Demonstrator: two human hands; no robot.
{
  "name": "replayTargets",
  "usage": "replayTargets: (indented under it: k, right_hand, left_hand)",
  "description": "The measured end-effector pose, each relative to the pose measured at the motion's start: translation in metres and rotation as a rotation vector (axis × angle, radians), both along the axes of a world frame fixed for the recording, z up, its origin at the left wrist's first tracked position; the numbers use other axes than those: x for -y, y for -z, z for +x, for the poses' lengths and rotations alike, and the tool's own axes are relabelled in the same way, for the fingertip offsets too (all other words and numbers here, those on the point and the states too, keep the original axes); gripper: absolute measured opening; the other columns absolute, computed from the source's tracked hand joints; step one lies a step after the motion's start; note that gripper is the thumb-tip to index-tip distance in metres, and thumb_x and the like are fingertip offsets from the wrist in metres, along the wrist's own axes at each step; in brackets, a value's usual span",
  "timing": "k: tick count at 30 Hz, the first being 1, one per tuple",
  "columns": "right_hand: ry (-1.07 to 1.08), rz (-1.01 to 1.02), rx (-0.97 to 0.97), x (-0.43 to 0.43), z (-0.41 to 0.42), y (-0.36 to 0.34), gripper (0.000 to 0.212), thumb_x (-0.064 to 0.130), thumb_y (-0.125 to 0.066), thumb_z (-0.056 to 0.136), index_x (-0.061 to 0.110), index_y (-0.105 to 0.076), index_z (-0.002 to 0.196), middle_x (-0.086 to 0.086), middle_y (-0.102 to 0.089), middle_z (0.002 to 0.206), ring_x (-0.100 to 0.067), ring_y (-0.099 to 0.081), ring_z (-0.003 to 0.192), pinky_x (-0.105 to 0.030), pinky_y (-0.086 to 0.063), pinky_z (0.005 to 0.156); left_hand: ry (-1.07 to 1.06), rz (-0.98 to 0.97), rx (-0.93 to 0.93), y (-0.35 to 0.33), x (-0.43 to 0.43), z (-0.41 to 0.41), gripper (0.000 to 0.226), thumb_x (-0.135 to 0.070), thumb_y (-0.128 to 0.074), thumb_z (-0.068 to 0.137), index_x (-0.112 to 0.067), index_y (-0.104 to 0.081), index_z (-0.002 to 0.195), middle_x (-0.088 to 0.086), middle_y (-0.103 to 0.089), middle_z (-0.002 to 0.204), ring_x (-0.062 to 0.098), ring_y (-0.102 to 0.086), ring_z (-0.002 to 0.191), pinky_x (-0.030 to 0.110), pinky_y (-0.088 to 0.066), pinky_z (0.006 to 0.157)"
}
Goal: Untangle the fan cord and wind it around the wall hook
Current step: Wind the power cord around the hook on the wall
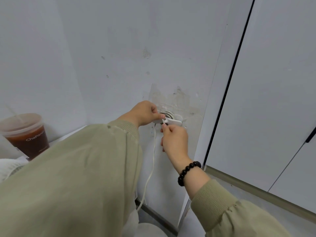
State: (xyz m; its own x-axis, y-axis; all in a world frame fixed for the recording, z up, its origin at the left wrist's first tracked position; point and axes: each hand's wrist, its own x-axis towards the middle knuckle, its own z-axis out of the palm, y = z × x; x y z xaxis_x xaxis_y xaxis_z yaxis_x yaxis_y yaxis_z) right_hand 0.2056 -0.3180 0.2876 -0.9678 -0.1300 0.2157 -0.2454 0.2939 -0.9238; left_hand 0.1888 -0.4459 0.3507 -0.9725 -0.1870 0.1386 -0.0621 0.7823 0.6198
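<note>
- Left grip: a bare hand, its curled fingers pinching the white cord at the wall hook.
- Right grip: a bare hand just below the hook, thumb and forefinger pinching the cord; a bracelet of dark beads circles the wrist.
- Cord: several turns lie round the hook's stem; one length hangs down the wall and passes behind the left sleeve.
- Lidded cup of dark drink, with straw: far left, well apart.

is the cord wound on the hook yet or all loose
Partly wound: loops of cord circle the hook; a long length hangs down the wall below.
</note>
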Motion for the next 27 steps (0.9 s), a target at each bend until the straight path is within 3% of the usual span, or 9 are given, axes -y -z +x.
replayTargets:
  k: [3, 6, 10, 13, 18, 21, 24, 27]
  right_hand:
    - [0.04, 0.19, -0.142, -0.004, 0.001, -0.003, 0.03, 0.026, -0.039, 0.097, 0.009, -0.063, 0.089, -0.011, -0.068, 0.072, -0.031, -0.065, 0.069, -0.041, -0.053, 0.064]
    - [0.082, 0.519, -0.339, -0.014, -0.001, -0.014, 0.025, 0.022, -0.039, 0.098, 0.009, -0.06, 0.101, -0.01, -0.066, 0.094, -0.031, -0.061, 0.084, -0.032, -0.038, 0.062]
    - [0.084, 0.729, -0.412, -0.021, -0.004, -0.038, 0.011, 0.01, -0.045, 0.093, 0.01, -0.053, 0.087, -0.012, -0.065, 0.094, -0.028, -0.048, 0.073, -0.031, -0.029, 0.059]
    - [0.087, 0.817, -0.455, -0.023, -0.003, -0.051, 0.009, 0.01, -0.046, 0.093, 0.011, -0.053, 0.088, -0.012, -0.064, 0.094, -0.026, -0.041, 0.071, -0.031, -0.029, 0.059]
    - [0.04, 0.795, -0.474, -0.025, -0.013, -0.065, 0.015, 0.013, -0.049, 0.089, 0.003, -0.061, 0.088, -0.012, -0.065, 0.089, -0.032, -0.055, 0.076, -0.031, -0.036, 0.059]
    - [-0.012, 0.681, -0.396, -0.026, -0.026, -0.075, 0.018, 0.014, -0.056, 0.085, 0.003, -0.07, 0.084, -0.013, -0.069, 0.084, -0.031, -0.062, 0.081, -0.03, -0.046, 0.062]
    - [-0.076, 0.6, -0.321, -0.028, -0.033, -0.086, 0.014, 0.013, -0.062, 0.082, 0.005, -0.073, 0.077, -0.011, -0.069, 0.078, -0.022, -0.059, 0.073, -0.024, -0.04, 0.052]
    - [-0.122, 0.537, -0.22, -0.029, -0.032, -0.093, 0.01, 0.014, -0.067, 0.078, 0.006, -0.073, 0.075, -0.003, -0.06, 0.059, -0.015, -0.052, 0.052, -0.02, -0.038, 0.044]
  left_hand:
    - [-0.014, 0.046, -0.01, 0.0, 0.001, -0.001, 0.034, -0.034, -0.073, 0.078, -0.007, -0.054, 0.07, 0.0, -0.038, 0.058, 0.012, -0.033, 0.054, 0.021, -0.027, 0.05]
    - [-0.009, 0.126, 0.003, -0.001, 0.002, 0.001, 0.027, -0.027, -0.074, 0.078, -0.007, -0.059, 0.07, 0.002, -0.044, 0.06, 0.012, -0.038, 0.057, 0.021, -0.031, 0.051]
    - [0.045, 0.223, 0.073, -0.001, 0.008, 0.006, 0.014, -0.015, -0.074, 0.078, -0.014, -0.062, 0.07, 0.0, -0.058, 0.072, 0.012, -0.049, 0.07, 0.021, -0.039, 0.059]
    - [0.04, 0.203, 0.087, 0.001, 0.005, 0.004, 0.02, -0.024, -0.074, 0.078, -0.015, -0.058, 0.071, 0.001, -0.058, 0.073, 0.011, -0.049, 0.067, 0.02, -0.038, 0.057]
    - [-0.023, 0.162, 0.198, 0.004, -0.007, -0.001, 0.03, -0.038, -0.063, 0.085, -0.016, -0.049, 0.07, 0.007, -0.058, 0.085, 0.019, -0.053, 0.076, 0.026, -0.04, 0.059]
    - [-0.067, 0.267, 0.277, 0.003, -0.004, 0.0, 0.032, -0.044, -0.064, 0.083, -0.013, -0.057, 0.089, 0.004, -0.058, 0.086, 0.014, -0.053, 0.073, 0.026, -0.044, 0.061]
    - [-0.111, 0.321, 0.345, 0.002, 0.0, 0.001, 0.042, -0.049, -0.068, 0.078, -0.012, -0.06, 0.094, 0.004, -0.058, 0.084, 0.015, -0.053, 0.068, 0.026, -0.045, 0.062]
    - [-0.114, 0.343, 0.387, 0.002, 0.0, 0.002, 0.045, -0.051, -0.068, 0.078, -0.008, -0.059, 0.088, 0.006, -0.057, 0.076, 0.016, -0.051, 0.061, 0.025, -0.044, 0.057]
